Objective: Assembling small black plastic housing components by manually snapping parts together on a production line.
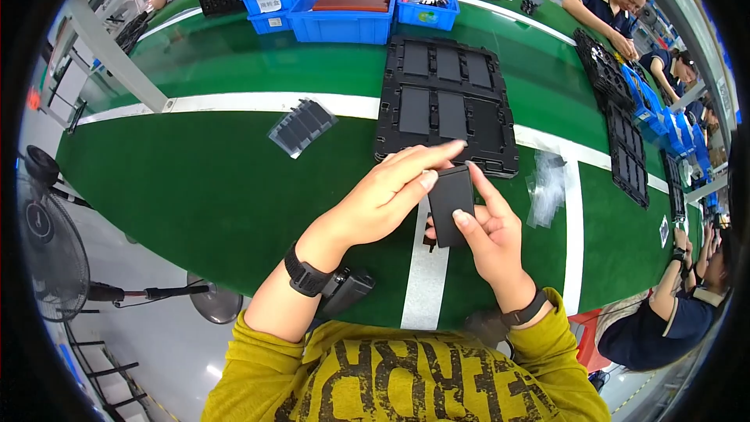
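A flat black rectangular case (451, 207) is held upright over the table's near middle by my right hand (497, 241), its thumb on the front face and its fingers along the right side and behind. My left hand (384, 194) has its fingers stretched out across the case's top end, its thumb touching the upper left corner. Just beyond both hands lies a black moulded tray (500, 129) with dark rectangular pieces in several of its compartments; the lower right compartment holds none. A small dark object (430, 236) shows partly behind the case, too hidden to name.
A sheet of black strips (303, 125) lies to the left, clear plastic film (547, 190) to the right. Blue bins (344, 27) line the far side. A dark object (348, 292) sits by my left wrist. A fan (51, 242) stands left; co-workers (672, 312) sit around.
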Demonstrator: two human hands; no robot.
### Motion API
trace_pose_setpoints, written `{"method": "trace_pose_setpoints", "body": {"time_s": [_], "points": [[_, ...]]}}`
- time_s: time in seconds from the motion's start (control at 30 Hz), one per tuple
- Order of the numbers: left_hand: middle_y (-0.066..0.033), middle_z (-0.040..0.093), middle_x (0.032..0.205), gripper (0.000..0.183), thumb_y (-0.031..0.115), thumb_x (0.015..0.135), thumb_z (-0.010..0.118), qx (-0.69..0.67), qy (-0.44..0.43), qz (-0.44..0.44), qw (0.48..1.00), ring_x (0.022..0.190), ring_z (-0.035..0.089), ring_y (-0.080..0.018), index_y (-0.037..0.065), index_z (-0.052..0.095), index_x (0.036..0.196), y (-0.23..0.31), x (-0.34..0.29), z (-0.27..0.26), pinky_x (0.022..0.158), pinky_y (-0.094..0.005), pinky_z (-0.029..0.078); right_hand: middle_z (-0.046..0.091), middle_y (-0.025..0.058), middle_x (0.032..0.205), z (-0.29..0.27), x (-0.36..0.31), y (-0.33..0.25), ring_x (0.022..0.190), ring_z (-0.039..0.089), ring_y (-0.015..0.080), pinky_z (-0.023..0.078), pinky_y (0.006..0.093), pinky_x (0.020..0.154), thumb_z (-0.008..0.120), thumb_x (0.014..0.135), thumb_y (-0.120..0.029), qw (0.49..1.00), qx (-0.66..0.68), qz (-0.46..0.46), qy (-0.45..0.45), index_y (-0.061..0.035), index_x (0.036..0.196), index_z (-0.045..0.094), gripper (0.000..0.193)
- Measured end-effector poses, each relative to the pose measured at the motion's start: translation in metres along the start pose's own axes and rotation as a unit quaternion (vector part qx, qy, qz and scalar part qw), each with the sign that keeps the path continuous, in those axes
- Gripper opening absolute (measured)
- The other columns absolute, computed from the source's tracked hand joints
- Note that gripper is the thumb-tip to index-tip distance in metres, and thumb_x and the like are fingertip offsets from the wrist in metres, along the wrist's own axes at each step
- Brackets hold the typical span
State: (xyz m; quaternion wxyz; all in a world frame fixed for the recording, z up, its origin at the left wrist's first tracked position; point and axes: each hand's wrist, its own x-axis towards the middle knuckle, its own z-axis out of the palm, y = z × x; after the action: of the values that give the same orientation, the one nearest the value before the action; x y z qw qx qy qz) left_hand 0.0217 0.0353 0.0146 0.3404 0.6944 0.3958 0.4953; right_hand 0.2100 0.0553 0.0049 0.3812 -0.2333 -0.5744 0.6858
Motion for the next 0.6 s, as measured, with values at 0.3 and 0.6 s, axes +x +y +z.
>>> {"method": "trace_pose_setpoints", "body": {"time_s": [0.3, 0.6], "points": [[0.0012, 0.053, 0.084, 0.067, -0.005, 0.075, 0.063, -0.114, 0.031, -0.051, 0.992, 0.077, 0.051, -0.0058, 0.002, 0.034, 0.135, 0.019, -0.006, -0.002, 0.087, -0.0258, 0.039, 0.052, 0.0164, 0.12, -0.011, 0.004, -0.009, 0.096, 0.061, 0.0284, 0.049, 0.0386, 0.086, 0.041, 0.095, -0.026, 0.989, 0.096, 0.047, -0.106, 0.0058, 0.134, 0.029, 0.052], [-0.0027, 0.057, 0.088, 0.068, -0.004, 0.072, 0.068, -0.163, 0.036, -0.107, 0.98, 0.084, 0.055, -0.0103, 0.004, 0.038, 0.133, 0.021, -0.007, 0.002, 0.082, -0.0276, 0.042, 0.051, 0.0169, 0.121, -0.032, 0.001, -0.004, 0.11, 0.052, 0.0282, 0.039, 0.04, 0.096, 0.048, 0.091, -0.035, 0.947, 0.229, 0.125, -0.188, 0.0061, 0.131, 0.035, 0.058]]}}
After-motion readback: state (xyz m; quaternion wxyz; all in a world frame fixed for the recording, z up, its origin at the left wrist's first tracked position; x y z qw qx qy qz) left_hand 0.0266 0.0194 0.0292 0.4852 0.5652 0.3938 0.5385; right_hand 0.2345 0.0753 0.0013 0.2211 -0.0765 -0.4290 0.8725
